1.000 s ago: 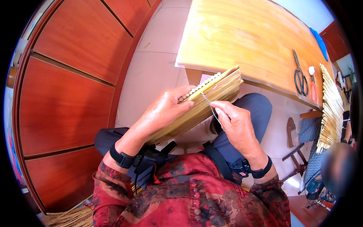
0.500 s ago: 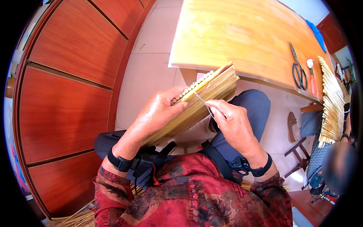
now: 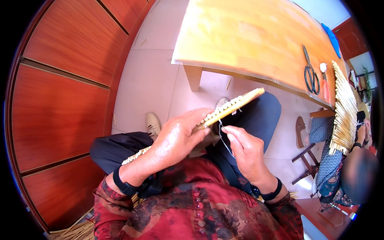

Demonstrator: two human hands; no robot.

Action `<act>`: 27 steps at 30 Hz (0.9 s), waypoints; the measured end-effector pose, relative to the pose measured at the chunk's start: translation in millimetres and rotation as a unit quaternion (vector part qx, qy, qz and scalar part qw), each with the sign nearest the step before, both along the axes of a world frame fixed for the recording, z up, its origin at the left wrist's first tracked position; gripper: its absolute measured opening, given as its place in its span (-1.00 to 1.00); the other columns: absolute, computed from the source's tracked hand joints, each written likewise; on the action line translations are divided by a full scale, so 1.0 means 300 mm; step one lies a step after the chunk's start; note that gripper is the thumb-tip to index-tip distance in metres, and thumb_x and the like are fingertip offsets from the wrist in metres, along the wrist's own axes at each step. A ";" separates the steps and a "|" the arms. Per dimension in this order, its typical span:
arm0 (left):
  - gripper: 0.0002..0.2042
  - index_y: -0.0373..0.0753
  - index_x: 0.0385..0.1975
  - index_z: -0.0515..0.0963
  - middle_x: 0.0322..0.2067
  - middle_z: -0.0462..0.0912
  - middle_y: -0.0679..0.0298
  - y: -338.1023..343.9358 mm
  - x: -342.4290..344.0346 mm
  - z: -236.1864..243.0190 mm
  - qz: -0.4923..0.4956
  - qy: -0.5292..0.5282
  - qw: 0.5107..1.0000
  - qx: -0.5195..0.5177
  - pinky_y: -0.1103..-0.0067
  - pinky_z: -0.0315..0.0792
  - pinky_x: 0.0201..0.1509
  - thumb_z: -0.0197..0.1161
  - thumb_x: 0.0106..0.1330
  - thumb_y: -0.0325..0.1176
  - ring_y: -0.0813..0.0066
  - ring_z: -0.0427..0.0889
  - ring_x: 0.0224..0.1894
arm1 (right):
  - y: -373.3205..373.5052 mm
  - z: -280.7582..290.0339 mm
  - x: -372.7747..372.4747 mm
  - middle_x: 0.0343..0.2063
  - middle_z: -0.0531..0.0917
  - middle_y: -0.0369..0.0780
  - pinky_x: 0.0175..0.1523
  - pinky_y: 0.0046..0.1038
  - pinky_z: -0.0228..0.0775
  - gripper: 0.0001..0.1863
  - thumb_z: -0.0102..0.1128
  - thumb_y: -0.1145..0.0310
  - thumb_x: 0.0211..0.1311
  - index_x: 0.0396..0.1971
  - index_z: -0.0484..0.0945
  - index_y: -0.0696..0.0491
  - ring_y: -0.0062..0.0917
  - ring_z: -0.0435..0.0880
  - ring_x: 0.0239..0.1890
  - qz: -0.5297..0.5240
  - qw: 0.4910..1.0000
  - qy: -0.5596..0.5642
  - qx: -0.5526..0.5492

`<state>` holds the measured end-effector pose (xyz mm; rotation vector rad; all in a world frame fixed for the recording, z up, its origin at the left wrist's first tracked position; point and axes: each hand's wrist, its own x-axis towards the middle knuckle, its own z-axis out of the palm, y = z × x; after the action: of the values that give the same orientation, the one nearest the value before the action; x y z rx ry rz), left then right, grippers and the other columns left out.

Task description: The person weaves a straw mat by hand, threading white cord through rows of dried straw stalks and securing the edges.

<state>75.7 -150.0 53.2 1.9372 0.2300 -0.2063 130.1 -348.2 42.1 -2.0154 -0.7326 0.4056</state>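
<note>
The straw mat [image 3: 236,109] is seen almost edge-on: thin, straight and stiff, with a row of round, pale cut stalk ends like beads and a smooth, glossy yellow stalk running along them. It sits in the left hand [image 3: 176,134], clamped between thumb and fingers, and slants up and away to the right of that hand; more stalk ends show beside the left forearm. White thread tufts poke out under the far part of the mat.

A thin, pale string [image 3: 226,146] hangs in a slack curve from the mat's edge to the right hand [image 3: 247,150], whose thumb and forefinger are pinched together on it. Both wrists wear black bands, below sleeves of red and dark patterned cloth.

Beyond the hands stands a wooden table [image 3: 240,40], smooth and shiny. On it, up and right of the right hand, lie dark metal scissors [image 3: 309,66] with big looped handles and a tool with pink handles [image 3: 326,88]. Farther right is another straw panel [image 3: 344,112], its stalks fanned. Left of the left hand rises a reddish wood-grain cabinet [image 3: 60,112].
</note>
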 end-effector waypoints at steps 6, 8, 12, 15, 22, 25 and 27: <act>-0.46 -0.30 0.20 0.31 0.09 0.48 0.01 -0.003 -0.034 -0.007 -0.083 -0.013 0.996 -0.014 0.44 0.36 0.18 0.25 0.17 -0.54 0.11 0.49 0.14 | -0.079 0.049 -0.016 -0.35 0.64 -0.06 -0.28 -0.42 0.48 -0.75 0.12 0.60 0.19 -0.11 0.52 0.16 -0.30 0.66 -0.39 0.013 0.998 0.043 -0.049; -0.44 -0.33 0.23 0.27 0.14 0.42 -0.03 -0.001 -0.039 -0.029 -0.150 -0.057 0.987 0.020 0.41 0.29 0.25 0.24 0.18 -0.54 0.07 0.40 0.20 | -0.091 0.066 -0.036 -0.35 0.64 -0.06 -0.28 -0.41 0.48 -0.74 0.12 0.60 0.19 -0.10 0.52 0.15 -0.27 0.66 -0.37 0.021 0.995 0.027 -0.098; -0.41 -0.35 0.24 0.24 0.14 0.39 -0.07 -0.022 -0.048 -0.009 -0.189 -0.048 0.980 0.033 0.35 0.26 0.28 0.25 0.17 -0.53 0.00 0.37 0.20 | -0.131 0.055 -0.065 -0.34 0.65 -0.09 -0.33 -0.44 0.47 -0.74 0.11 0.59 0.21 -0.08 0.52 0.15 -0.36 0.64 -0.46 0.026 0.994 0.033 -0.101; -0.41 -0.36 0.23 0.25 0.14 0.39 -0.08 -0.027 -0.052 -0.014 -0.192 -0.073 0.979 0.019 0.34 0.27 0.28 0.26 0.16 -0.53 -0.01 0.36 0.20 | -0.147 0.039 -0.095 -0.31 0.68 -0.16 -0.47 -0.56 0.39 -0.76 0.07 0.58 0.26 -0.08 0.52 0.15 -0.63 0.51 -0.63 -0.015 0.993 0.091 -0.068; -0.43 -0.33 0.22 0.28 0.15 0.39 -0.07 -0.025 -0.055 -0.029 -0.185 -0.079 0.980 0.000 0.32 0.28 0.27 0.26 0.16 -0.54 0.00 0.37 0.21 | -0.136 0.034 -0.118 -0.34 0.68 -0.20 -0.50 -0.58 0.37 -0.75 0.05 0.60 0.26 -0.07 0.51 0.16 -0.63 0.50 -0.63 -0.032 0.994 0.088 -0.055; -0.42 -0.32 0.22 0.28 0.15 0.39 -0.06 -0.023 -0.053 -0.027 -0.189 -0.076 0.979 0.001 0.32 0.28 0.27 0.26 0.15 -0.54 0.01 0.37 0.21 | -0.132 0.025 -0.124 -0.38 0.67 -0.21 -0.51 -0.58 0.35 -0.75 0.04 0.60 0.27 -0.06 0.51 0.16 -0.64 0.50 -0.64 -0.042 0.994 0.091 -0.046; -0.42 -0.31 0.22 0.28 0.15 0.39 -0.06 -0.029 -0.053 -0.034 -0.189 -0.078 0.979 -0.004 0.33 0.29 0.26 0.27 0.14 -0.55 0.02 0.37 0.21 | -0.128 0.021 -0.129 -0.42 0.66 -0.22 -0.53 -0.58 0.33 -0.76 0.04 0.61 0.26 -0.08 0.51 0.17 -0.64 0.49 -0.65 -0.053 0.994 0.089 -0.025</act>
<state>59.6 -158.7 43.0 1.9656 -0.2460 -0.3028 91.3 -386.7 48.4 -2.0238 -0.5080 0.5371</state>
